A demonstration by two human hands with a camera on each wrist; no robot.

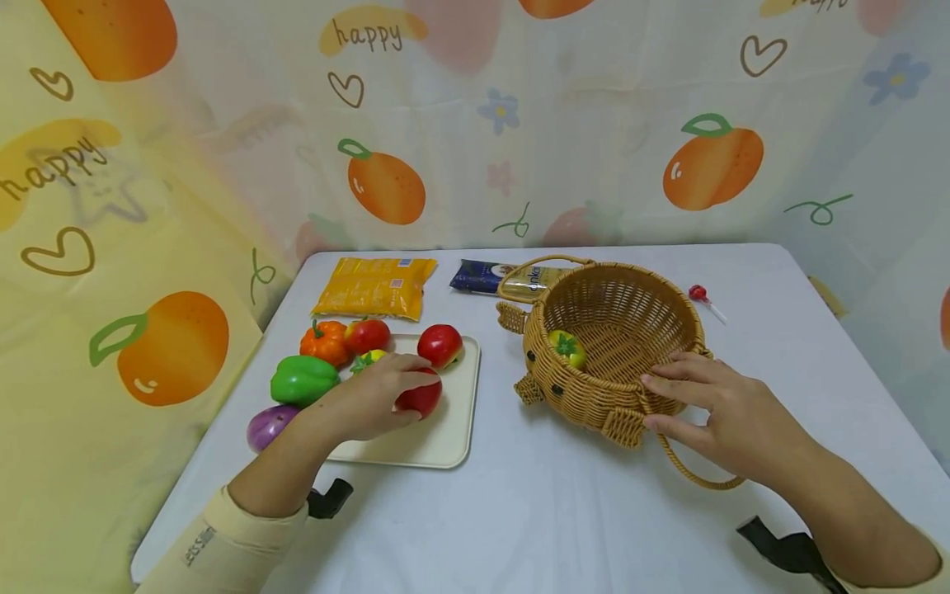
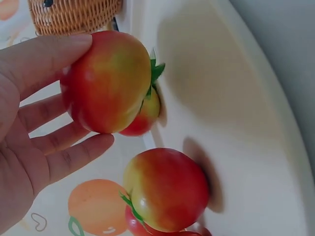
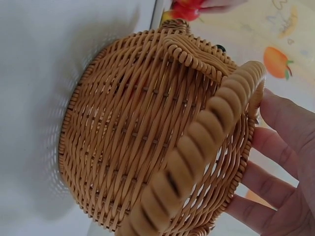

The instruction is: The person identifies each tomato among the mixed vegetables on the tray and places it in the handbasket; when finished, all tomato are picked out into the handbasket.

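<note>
My left hand (image 1: 378, 396) grips a red and yellow tomato (image 2: 106, 81) between thumb and fingers, over the cream tray (image 1: 456, 441). In the left wrist view the held tomato's green leaves face the tray, and another tomato (image 2: 167, 189) sits beside it. My right hand (image 1: 716, 408) holds the near right rim of a wicker basket (image 1: 586, 404), fingers over the rim and thumb outside by the rope-like handle (image 3: 197, 147). Inside the basket lies a yellow-green tomato (image 1: 567, 350).
Along the tray's left lie an orange pumpkin (image 1: 325, 342), a green pepper (image 1: 304, 380) and a purple eggplant (image 1: 270, 426). One red tomato (image 1: 439, 345) sits at its back right corner. Behind are a yellow packet (image 1: 374, 287) and a blue-gold packet (image 1: 482, 277); a red lollipop (image 1: 699, 294) lies right of the basket.
</note>
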